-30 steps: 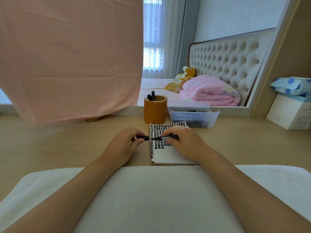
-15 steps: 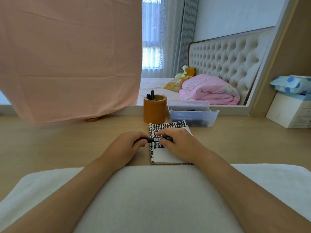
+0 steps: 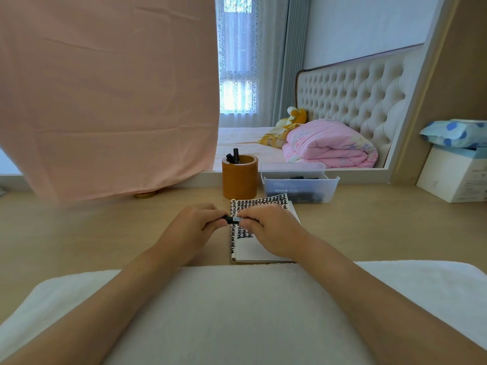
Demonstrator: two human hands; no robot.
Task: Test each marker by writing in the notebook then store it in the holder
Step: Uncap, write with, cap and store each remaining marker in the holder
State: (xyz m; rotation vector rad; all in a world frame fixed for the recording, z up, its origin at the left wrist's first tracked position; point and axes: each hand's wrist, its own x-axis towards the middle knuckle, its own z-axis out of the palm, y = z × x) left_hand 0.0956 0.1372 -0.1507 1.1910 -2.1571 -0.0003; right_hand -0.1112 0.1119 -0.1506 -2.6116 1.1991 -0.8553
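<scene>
Right up close, a white towel (image 3: 237,312) lies across the near edge of the desk (image 3: 79,233), and both bare forearms come in over it. Just past the towel the notebook (image 3: 254,251) lies open and flat. Its ringed edge is on the left, rows of black characters fill the top of the page, and the lower part is blank.

Over that ringed edge the two hands meet. The left hand (image 3: 192,227) has its fingers curled in, pinching the left end of a black marker (image 3: 233,220). The right hand (image 3: 271,230) curls its fingertips round the right end. The marker lies level and crosswise between them, with only a short stretch and a pale label showing. Cap on or off? Cannot tell, the fingers hide both ends.

Just behind the notebook's top left corner stands the round brown holder (image 3: 239,180), upright, with stored markers (image 3: 235,155) poking out at its left side. Beside it on the right, a clear plastic tub (image 3: 297,184) holds more dark markers.

Off to the left a pink cloth (image 3: 105,101) hangs down to the desk. Far right sits a white box (image 3: 453,177) with a blue-dotted packet (image 3: 453,133) on top.

Beyond the desk there is a folded pink quilt (image 3: 329,146) on a bed, against a tufted headboard (image 3: 355,93), and a curtained window (image 3: 237,75).
</scene>
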